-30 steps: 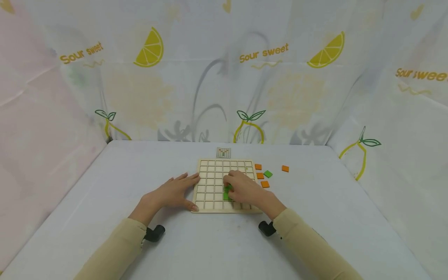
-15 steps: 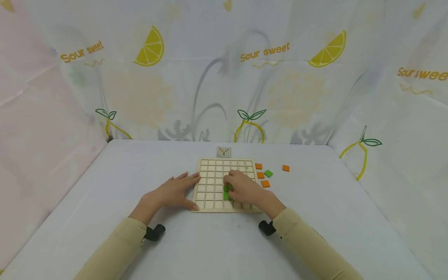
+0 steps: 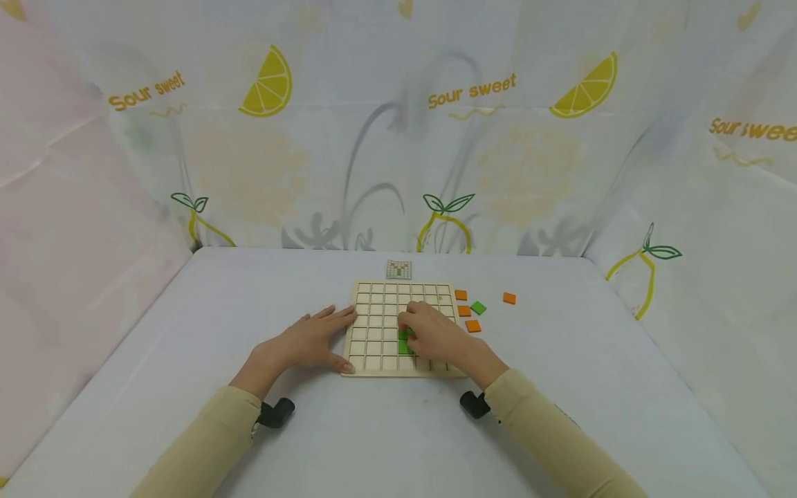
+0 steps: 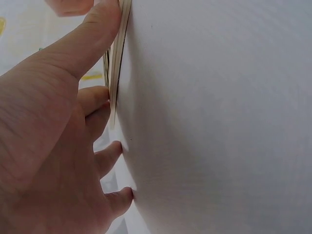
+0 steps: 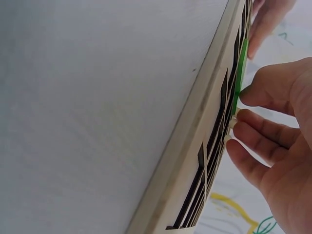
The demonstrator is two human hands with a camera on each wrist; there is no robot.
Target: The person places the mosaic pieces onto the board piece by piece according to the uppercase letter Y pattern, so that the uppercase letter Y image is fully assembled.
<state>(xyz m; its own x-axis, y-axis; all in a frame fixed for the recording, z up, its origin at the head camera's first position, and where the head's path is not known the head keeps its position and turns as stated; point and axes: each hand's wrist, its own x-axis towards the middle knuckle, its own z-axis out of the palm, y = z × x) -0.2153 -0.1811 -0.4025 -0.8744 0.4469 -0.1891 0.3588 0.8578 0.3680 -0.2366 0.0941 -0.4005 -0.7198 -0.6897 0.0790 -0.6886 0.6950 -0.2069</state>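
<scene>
R hand (image 3: 432, 335) was bent over the center of the board, mostly closed, thumb + forefinger bracketing the far green tile (image 3: 402, 335) in its cell; looked like a light pinch. Other fingertips touched the board, per R wrist view. Near green tile (image 3: 405, 347) sat flat in the next cell toward the person, partly under the hand. Square-grid wooden board (image 3: 398, 374) lay flat on the table (image 3: 398, 436). L hand (image 3: 311, 340) was spread wide, gripping nothing, thumb + fingertips against the board's L edge, prob. steadying it.

Change vs. the 2 earlier head frames: approx. none. Both hands + tiles held position, only the view drifted slightly, so tile work read as no further along.

Farther out: 3 orange tiles (image 3: 463, 311) + loose green tile (image 3: 478, 308) just R of the board, 4th orange tile (image 3: 509, 299) well apart. Printed grid card (image 3: 399, 270) lay just beyond the far edge.
</scene>
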